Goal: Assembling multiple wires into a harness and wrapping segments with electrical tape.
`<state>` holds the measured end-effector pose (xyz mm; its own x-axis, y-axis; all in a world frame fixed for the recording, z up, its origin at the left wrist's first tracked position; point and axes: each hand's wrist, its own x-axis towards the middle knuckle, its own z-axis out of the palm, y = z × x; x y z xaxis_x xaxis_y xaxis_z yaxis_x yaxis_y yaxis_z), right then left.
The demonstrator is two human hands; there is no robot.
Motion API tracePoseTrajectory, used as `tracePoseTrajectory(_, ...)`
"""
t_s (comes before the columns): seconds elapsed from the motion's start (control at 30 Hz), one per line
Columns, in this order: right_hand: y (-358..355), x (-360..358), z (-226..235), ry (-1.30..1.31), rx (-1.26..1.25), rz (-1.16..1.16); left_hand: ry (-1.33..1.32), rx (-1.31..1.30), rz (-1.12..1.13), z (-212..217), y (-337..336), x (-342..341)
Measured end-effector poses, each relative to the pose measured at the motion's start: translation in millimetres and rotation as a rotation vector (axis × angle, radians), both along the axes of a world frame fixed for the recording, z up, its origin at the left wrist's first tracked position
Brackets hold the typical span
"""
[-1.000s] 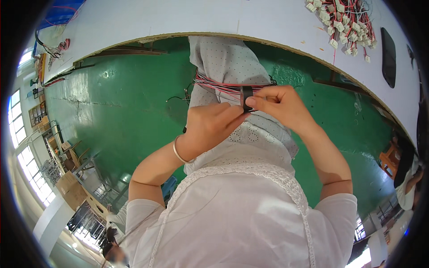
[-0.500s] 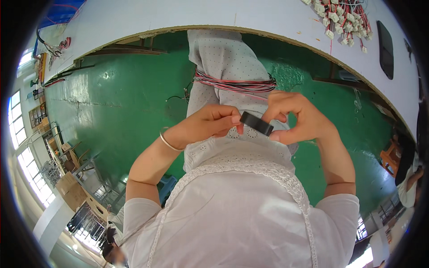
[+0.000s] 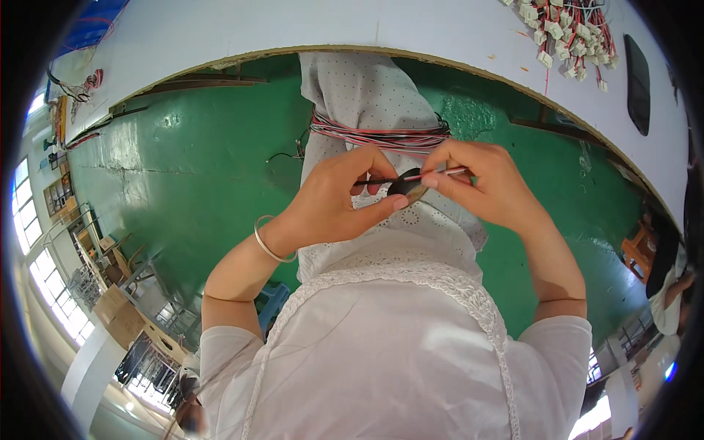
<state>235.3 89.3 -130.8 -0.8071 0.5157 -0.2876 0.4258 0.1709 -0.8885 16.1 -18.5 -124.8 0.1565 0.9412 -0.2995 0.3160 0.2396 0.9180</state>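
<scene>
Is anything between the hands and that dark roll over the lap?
Nothing visible. The left hand and right hand already pinch the dark roll between their fingertips, above the wire bundle lying across the lap.

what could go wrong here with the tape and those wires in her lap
1. Both hands, left hand and right hand, work the black tape roll in mid-air above the lap. A slip could drop it to the green floor.
2. The thin wire pinched at the right fingertips looks easy to lose.
3. The wire bundle lies loose across the knees, unheld, so it might slide off.
</scene>
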Motion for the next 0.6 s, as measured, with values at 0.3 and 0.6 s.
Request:
tracePoseTrajectory(0.3, -10.1, -20.1, -16.7, 0.240, 0.215, -0.167, 0.312, 0.357, 0.112, -14.0, -1.5, 4.0)
tracePoseTrajectory(0.6, -11.1, -29.0, -23.5, 0.043, -0.432, -0.260, 0.464, 0.594, 0.160, -34.5, -14.6, 15.7)
